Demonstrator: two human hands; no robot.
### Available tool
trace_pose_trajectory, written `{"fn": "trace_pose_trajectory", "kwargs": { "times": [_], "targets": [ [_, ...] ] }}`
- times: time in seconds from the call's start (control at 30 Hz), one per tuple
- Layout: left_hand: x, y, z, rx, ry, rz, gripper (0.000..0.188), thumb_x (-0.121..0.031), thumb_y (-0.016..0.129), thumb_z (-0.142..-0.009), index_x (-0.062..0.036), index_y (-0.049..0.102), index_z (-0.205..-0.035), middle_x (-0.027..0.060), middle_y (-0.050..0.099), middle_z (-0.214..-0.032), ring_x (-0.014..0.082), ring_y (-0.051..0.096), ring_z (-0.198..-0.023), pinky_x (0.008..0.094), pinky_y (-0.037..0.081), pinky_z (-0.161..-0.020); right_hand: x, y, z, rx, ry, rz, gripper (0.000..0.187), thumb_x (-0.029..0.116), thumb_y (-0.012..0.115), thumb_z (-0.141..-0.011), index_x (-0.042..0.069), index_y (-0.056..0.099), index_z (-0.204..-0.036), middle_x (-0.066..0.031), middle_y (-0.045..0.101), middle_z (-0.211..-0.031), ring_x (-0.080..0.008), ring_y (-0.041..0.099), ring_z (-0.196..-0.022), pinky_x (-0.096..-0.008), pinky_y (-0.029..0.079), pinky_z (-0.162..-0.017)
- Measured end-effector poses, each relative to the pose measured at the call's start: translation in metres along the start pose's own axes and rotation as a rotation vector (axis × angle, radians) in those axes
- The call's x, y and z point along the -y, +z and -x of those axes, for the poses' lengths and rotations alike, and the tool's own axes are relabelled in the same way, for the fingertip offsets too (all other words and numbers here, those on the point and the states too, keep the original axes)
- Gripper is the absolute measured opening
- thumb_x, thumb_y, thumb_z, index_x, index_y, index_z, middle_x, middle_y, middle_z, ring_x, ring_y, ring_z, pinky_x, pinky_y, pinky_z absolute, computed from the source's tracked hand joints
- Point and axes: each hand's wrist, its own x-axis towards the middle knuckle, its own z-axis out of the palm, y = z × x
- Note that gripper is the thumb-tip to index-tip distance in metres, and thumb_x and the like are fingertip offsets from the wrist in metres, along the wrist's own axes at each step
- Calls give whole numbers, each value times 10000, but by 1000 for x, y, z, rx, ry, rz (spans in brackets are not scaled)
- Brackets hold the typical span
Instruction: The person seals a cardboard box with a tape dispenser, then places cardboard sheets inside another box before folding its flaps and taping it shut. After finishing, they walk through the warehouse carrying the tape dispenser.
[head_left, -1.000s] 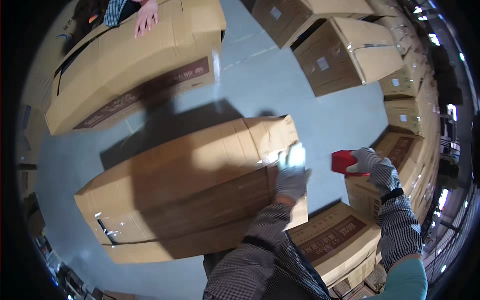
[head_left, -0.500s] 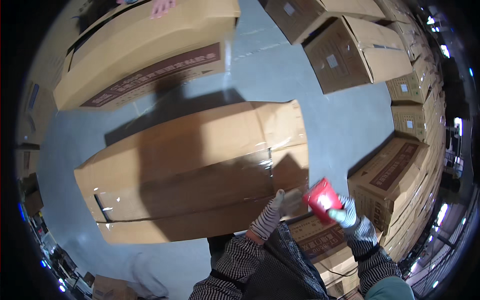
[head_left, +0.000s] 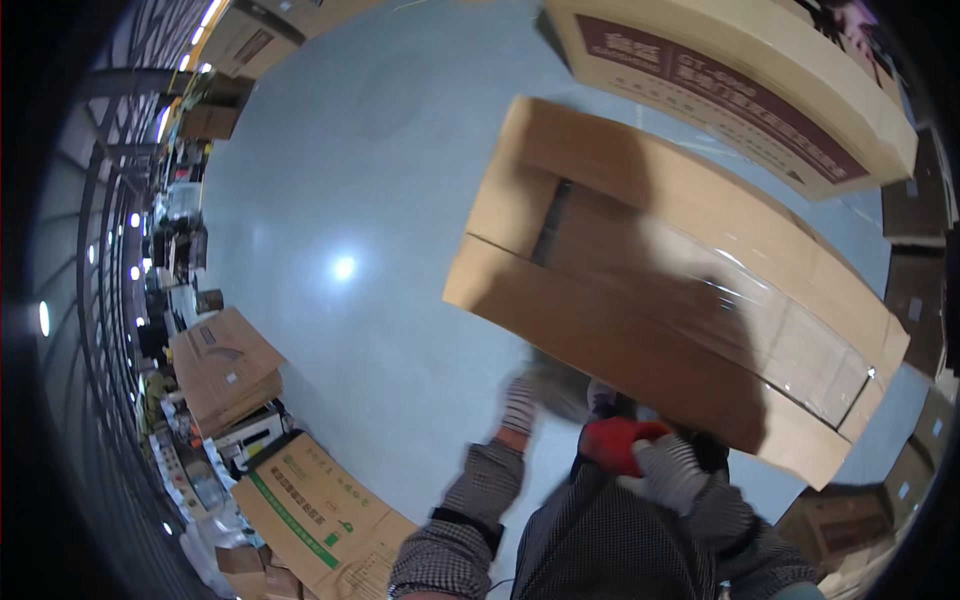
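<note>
A long brown cardboard box (head_left: 640, 290) lies on the grey floor, its top seam covered with clear tape. My left hand (head_left: 520, 403), in a light work glove, hangs blurred just below the box's near long edge; whether it holds anything is unclear. My right hand (head_left: 665, 470), also gloved, is close to my body and grips a red tape dispenser (head_left: 620, 442) near the box's lower side.
A second long cardboard box (head_left: 740, 80) lies beyond the first at the upper right. Flattened cartons (head_left: 222, 362) and a printed carton (head_left: 315, 505) lie at the lower left. Dark boxes (head_left: 915, 205) stand along the right edge. Grey floor (head_left: 350, 200) spreads at the upper left.
My view has swung round, so the taped box now sits at the upper right. Both hands have dropped from the box's end toward my body, the red tape dispenser still in my right hand.
</note>
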Motion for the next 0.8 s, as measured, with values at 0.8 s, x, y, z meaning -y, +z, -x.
{"fn": "trace_pose_trajectory", "kwargs": {
  "times": [0.8],
  "targets": [
    [-88, 183, 15, -267, -260, 1200, 827, -741, 361, -931, -163, 362, -1523, 94, 313, -1588, 299, 302, -1437, 554, 223, -1178, -297, 227, 234, -89, 132, 42, 335, 382, 698, -815, 72, 679, -941, -117, 704, -934, -345, 677, -886, -429, 488, -980]
  ]
}}
